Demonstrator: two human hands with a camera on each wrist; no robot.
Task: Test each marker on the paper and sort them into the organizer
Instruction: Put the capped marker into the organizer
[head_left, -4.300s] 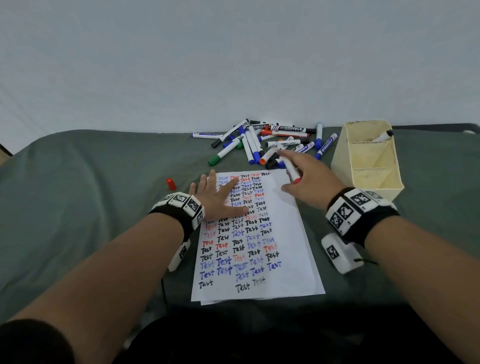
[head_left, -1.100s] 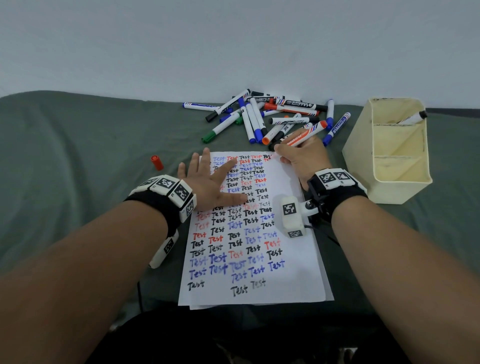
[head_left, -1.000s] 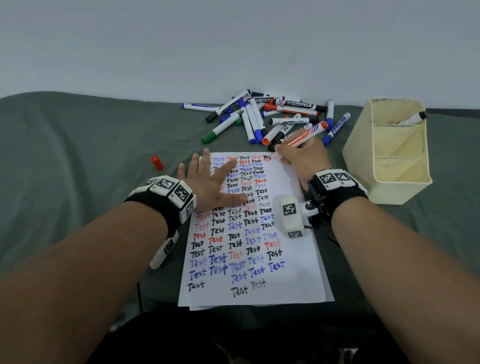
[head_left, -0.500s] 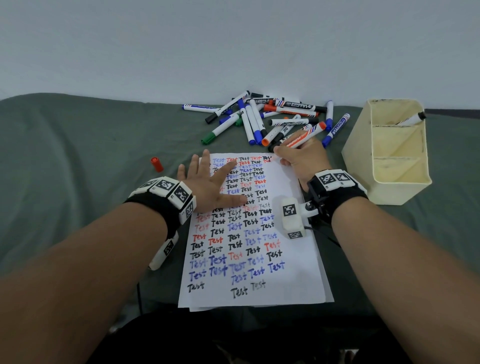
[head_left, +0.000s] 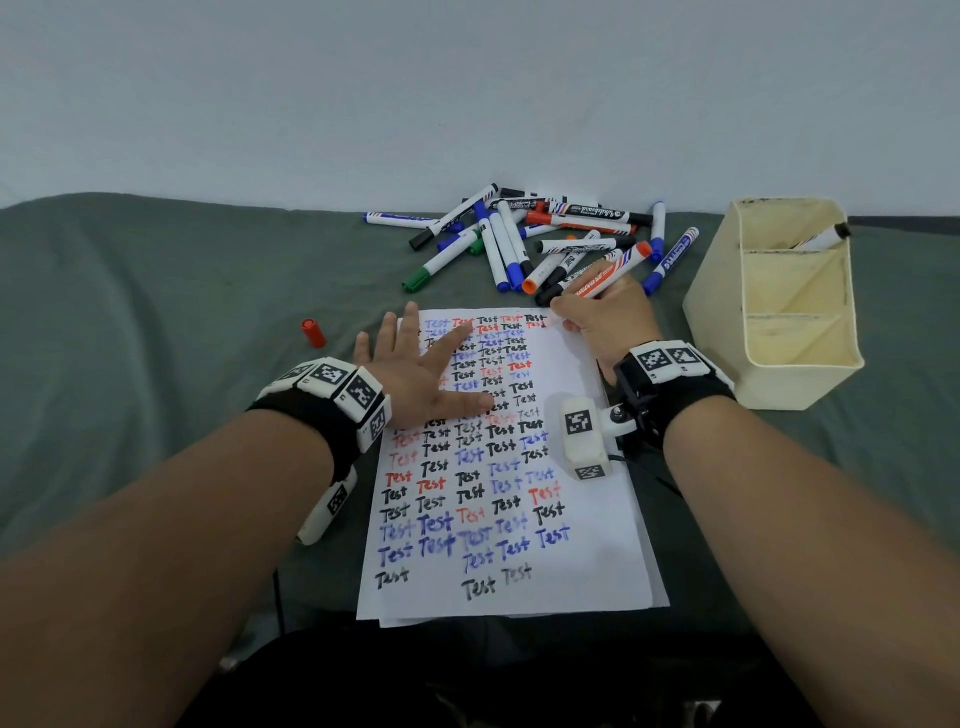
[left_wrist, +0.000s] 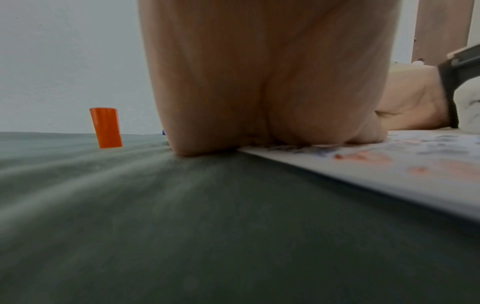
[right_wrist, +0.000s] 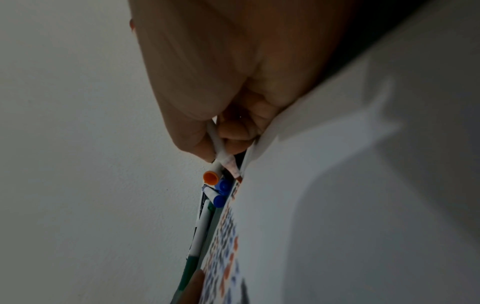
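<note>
Both bare forearms wear black wristbands (head_left: 311, 415) ringed with white blocks bearing black-and-white square markers, a white camera pod (head_left: 584, 436) beside each wristband.

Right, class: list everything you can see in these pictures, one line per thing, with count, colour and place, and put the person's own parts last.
Paper: stacked sheets, white, covered in black, blue and red "Test" words, centre of the cloth.
Loose markers: a pile, too overlapped to count; white barrels, blue, black, orange and green caps; beyond the paper.
Organizer: one, cream, three compartments, right of the paper.
Marker in organizer: one, white with black end, far compartment.
Cap: one, orange-red, upright, left of the paper.
Cloth: one, grey-green, under everything.
Left hand: flat on the paper.
Right hand: holds an uncapped red marker at the paper's top right corner.
</note>
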